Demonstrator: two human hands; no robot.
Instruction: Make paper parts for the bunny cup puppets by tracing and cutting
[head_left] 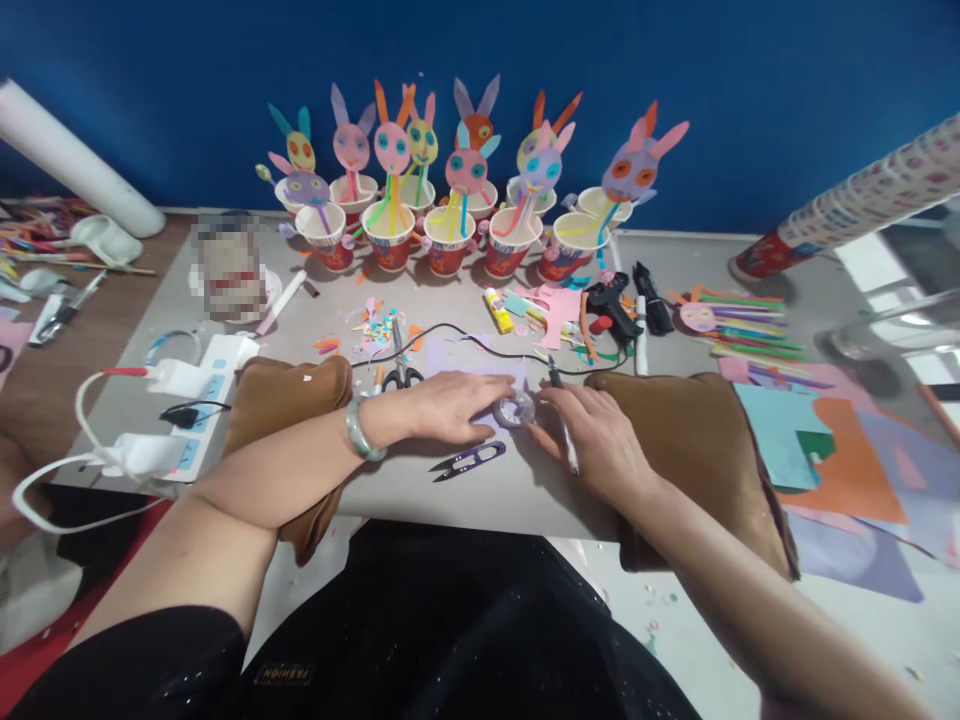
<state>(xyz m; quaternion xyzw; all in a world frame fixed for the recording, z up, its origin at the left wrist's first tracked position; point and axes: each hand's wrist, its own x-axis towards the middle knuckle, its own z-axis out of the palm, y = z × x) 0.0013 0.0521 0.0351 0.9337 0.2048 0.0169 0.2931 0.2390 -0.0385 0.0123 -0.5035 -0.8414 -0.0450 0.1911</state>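
Observation:
My left hand lies flat with fingers stretched over a sheet of light purple paper. Its fingertips reach the left side of a clear ring, which looks like a roll of tape, resting on the sheet. At the ring's right side, my right hand is closed around a pen, with the thumb and fingertips close to the ring. Purple-handled thread snips lie just below my left hand. Black-handled scissors lie beyond my left wrist, partly hidden.
Several paper cups with paper rabbit heads stand along the blue wall. Brown cushions flank my arms. A black glue gun, glue stick and paper scraps lie ahead. At left is a power strip; at right, coloured paper.

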